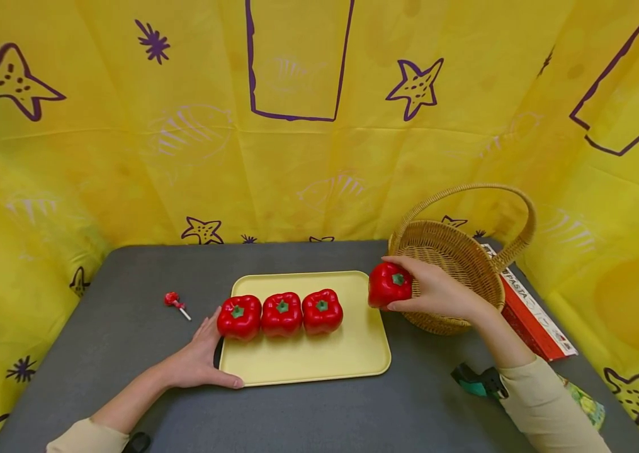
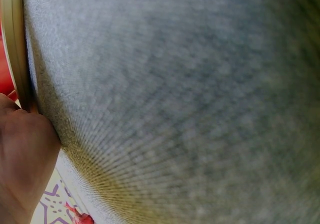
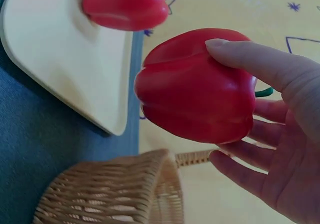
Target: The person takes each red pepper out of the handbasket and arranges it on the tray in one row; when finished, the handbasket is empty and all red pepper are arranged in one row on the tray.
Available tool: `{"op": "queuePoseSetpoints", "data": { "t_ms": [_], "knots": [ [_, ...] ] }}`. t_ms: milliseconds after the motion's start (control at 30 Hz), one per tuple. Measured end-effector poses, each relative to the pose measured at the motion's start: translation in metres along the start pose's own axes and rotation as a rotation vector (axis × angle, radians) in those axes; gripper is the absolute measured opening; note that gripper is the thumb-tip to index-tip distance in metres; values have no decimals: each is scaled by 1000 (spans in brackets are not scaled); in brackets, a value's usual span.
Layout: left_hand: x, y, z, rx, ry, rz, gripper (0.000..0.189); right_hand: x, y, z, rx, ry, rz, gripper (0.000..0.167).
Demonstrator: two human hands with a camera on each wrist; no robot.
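My right hand holds a red bell pepper between thumb and fingers, off the tray's right edge and in front of the basket. The right wrist view shows this pepper up close, its green stem toward the palm. Three more red bell peppers, left, middle and right, stand in a row on the pale yellow tray. My left hand rests at the tray's left front corner, thumb and fingers spread along the edge. Its fingertips are near the leftmost pepper.
A wicker basket with a raised handle stands at the back right. Beside it lies a red and white pasta box. A red lollipop lies left of the tray. A green patterned packet is partly behind the right sleeve.
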State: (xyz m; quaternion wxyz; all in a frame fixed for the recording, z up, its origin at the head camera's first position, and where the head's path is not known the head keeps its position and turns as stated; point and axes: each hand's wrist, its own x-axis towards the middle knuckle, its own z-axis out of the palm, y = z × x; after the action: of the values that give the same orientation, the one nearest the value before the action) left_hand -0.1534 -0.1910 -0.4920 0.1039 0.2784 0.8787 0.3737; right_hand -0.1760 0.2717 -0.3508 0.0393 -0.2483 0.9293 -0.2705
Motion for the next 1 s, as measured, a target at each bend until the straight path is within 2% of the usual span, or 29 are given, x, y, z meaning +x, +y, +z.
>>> {"op": "queuePoseSetpoints", "data": {
  "t_ms": [433, 1000],
  "knots": [
    [-1, 0, -1, -14, 2, -2, 124, 9, 1, 27, 44, -103, -21, 81],
    [0, -1, 0, 2, -12, -22, 123, 21, 2, 50, -10, -157, -59, 81]
  ]
}}
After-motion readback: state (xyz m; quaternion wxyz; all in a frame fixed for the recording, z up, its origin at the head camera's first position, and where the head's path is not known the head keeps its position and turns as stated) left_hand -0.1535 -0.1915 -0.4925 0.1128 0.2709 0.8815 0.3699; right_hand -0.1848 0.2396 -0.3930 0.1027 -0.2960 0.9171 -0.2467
